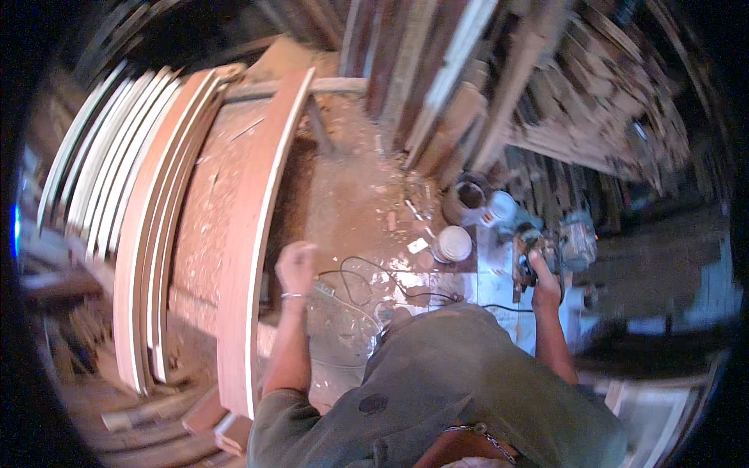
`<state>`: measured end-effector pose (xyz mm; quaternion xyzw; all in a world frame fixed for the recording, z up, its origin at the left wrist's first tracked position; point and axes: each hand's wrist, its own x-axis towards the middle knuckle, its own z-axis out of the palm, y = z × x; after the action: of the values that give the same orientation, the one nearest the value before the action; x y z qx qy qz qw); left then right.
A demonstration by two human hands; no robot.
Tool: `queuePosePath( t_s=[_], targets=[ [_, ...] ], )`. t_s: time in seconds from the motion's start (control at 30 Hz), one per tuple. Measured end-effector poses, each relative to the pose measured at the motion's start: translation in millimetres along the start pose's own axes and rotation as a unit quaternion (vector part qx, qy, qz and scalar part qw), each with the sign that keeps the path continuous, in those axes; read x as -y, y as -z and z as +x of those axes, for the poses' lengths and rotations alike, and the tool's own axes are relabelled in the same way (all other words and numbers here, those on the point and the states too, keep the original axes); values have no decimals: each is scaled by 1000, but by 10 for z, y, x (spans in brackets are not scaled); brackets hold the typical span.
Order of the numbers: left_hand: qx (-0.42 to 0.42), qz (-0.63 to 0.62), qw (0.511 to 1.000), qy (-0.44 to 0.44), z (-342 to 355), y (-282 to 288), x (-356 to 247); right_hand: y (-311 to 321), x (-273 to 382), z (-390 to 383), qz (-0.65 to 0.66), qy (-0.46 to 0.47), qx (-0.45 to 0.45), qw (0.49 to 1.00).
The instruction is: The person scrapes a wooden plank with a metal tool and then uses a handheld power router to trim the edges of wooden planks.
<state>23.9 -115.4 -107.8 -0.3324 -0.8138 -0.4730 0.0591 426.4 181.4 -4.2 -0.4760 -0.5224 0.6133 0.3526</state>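
My left hand (296, 267), with a bracelet at the wrist, is closed with nothing visible in it. It hangs just right of a long reddish board (248, 226) whose right edge is pale. My right hand (544, 274) is out to the right, its fingers wrapped round a corded power tool (529, 253). Blur and the hand hide the tool's exact kind. Beyond that hand sits a grey motor-like machine (577, 240). A dark cord (507, 309) runs from near the tool across to the floor.
Several pale boards (129, 156) and reddish boards (148, 234) stand on edge at the left. Wood shavings (204, 210) lie between boards. A white lidded bucket (452, 244) and a dark pail (466, 199) are ahead. Timber planks (445, 62) lean at the back.
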Motion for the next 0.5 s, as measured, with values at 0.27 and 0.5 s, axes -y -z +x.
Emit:
queuePosePath(
  t_s=[0.27,0.5],
  targets=[
    [356,-12,921,155,-1432,-1068,-468,-545,267,332,-26,4,143,989],
    [163,-34,786,596,-3844,-1457,565,-896,267,1099,-77,12,336,938]
  ],
)
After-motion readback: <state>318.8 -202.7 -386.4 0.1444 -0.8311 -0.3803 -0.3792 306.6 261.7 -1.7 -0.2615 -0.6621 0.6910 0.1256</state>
